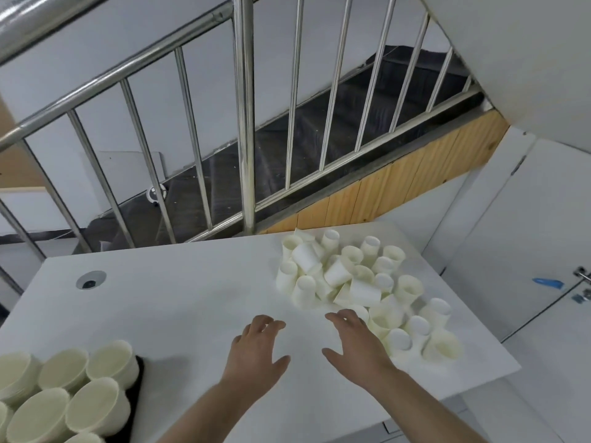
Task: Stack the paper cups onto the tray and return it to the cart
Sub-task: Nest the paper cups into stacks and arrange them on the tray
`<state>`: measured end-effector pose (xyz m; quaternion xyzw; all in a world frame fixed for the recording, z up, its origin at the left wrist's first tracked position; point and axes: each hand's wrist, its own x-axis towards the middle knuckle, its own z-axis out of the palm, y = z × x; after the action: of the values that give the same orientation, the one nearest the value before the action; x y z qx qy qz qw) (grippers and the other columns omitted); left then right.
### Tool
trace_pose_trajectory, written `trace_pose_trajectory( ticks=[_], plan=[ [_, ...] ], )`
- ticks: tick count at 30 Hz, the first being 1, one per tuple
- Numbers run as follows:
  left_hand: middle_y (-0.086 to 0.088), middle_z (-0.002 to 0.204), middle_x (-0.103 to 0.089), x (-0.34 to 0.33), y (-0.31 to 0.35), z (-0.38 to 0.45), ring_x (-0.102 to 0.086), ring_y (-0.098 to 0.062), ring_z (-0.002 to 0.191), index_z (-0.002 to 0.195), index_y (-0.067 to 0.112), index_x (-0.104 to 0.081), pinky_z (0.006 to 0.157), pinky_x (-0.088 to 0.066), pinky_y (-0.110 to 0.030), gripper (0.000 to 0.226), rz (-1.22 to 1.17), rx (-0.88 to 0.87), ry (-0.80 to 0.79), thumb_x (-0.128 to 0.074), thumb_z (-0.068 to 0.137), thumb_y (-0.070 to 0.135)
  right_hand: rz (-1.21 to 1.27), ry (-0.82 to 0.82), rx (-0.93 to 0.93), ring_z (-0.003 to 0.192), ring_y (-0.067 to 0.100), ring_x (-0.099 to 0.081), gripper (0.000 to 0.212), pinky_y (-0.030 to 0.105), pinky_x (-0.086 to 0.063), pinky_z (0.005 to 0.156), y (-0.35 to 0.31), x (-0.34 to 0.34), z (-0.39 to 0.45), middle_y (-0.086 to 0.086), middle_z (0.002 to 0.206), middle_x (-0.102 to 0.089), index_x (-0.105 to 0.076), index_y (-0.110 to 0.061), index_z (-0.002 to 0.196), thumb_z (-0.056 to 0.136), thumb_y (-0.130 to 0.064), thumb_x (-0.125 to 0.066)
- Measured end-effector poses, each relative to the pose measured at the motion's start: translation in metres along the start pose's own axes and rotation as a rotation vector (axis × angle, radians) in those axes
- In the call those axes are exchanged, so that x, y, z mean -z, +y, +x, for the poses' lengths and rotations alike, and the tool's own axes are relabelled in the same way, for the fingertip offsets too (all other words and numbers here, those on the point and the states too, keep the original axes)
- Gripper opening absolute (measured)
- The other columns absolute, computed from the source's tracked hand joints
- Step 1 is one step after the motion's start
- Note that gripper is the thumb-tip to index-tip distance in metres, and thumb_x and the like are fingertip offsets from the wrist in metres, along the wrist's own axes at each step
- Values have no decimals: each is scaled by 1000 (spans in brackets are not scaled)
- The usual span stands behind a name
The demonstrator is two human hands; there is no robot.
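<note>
- The loose paper cups (358, 282) lie in a jumbled heap on the far right part of the white bench (179, 302), spreading from its back edge down toward the right edge
- Most of these cups lie on their sides or stand mouth-down, with long axes pointing many ways; several near the right edge stand on their rims, bases up
- At the near left corner sits the black tray (136, 391), only a dark edge of it showing under the stacked cups (64, 388) that rest on it
- Those stacks stand upright with open mouths facing up, packed touching one another
- The right hand (355, 342) hovers palm down just beside the near edge of the loose heap, fingers spread and reaching toward it; its grip is wide and holds nothing
- The left hand (256, 350) hangs palm down over bare bench between tray and heap, fingers loosely spread and slightly bent, grip wide and holding nothing
- Both forearms come in from the bottom edge, angled toward the heap
- A round cable hole (91, 279) sits in the bench's left part
- Behind the bench runs a steel railing (246, 123) along a dark staircase (319, 139)
</note>
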<state>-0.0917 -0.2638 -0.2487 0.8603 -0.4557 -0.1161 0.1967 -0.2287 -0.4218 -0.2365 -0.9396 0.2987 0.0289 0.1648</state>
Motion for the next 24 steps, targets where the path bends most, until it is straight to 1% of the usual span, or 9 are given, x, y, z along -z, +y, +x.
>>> trace_pose_trajectory(
  ticks=[5, 6, 9, 13, 16, 19, 24],
  plan=[
    [12, 140, -34, -10, -4, 52, -41, -8, 127, 141, 32, -36, 102, -37, -26, 58, -56, 30, -3, -57, 88, 43, 6, -13, -13, 136, 16, -34, 65, 28, -40, 104, 13, 6, 58, -3, 150, -28, -25, -24, 149, 94, -44, -54],
    [12, 140, -34, -11, -6, 60, -42, -9, 126, 141, 32, -36, 102, -37, -26, 57, -61, 34, -7, -56, 89, 43, 9, -9, -21, 135, 16, -35, 65, 28, -39, 104, 13, 8, 71, -3, 148, -29, -26, -23, 149, 94, -43, -54],
    [12, 140, -35, -12, -14, 87, -43, -8, 124, 141, 32, -35, 100, -38, -24, 55, -85, 30, 5, -55, 90, 41, 51, 13, -38, 129, 18, -41, 64, 29, -44, 101, 14, 10, 119, 0, 144, -36, -29, -21, 146, 93, -42, -58],
    [12, 140, -33, -9, -24, 113, -42, -9, 124, 141, 33, -34, 100, -37, -24, 56, -94, 50, -1, -54, 89, 39, 71, 56, -89, 129, 21, -40, 70, 30, -43, 99, 14, 10, 179, 4, 141, -39, -27, -18, 146, 90, -42, -61],
    [13, 140, -31, -7, -29, 121, -42, -8, 123, 142, 34, -32, 100, -36, -23, 56, -89, 63, 3, -52, 90, 41, 87, 63, -135, 128, 24, -41, 75, 32, -44, 97, 12, 7, 212, 5, 142, -37, -22, -16, 148, 89, -42, -62],
    [13, 140, -29, -9, -31, 126, -40, -8, 124, 142, 35, -29, 99, -34, -22, 55, -90, 84, 35, -49, 91, 41, 72, 40, -167, 128, 25, -42, 77, 35, -46, 95, 14, 3, 237, 5, 141, -37, -22, -15, 146, 88, -44, -62],
    [13, 139, -30, -14, -33, 127, -40, -7, 124, 142, 34, -29, 99, -34, -22, 55, -93, 119, 45, -49, 91, 41, 52, 6, -203, 121, 26, -48, 71, 35, -47, 89, 20, -11, 251, 5, 132, -46, -27, -16, 141, 87, -43, -64]
  ],
)
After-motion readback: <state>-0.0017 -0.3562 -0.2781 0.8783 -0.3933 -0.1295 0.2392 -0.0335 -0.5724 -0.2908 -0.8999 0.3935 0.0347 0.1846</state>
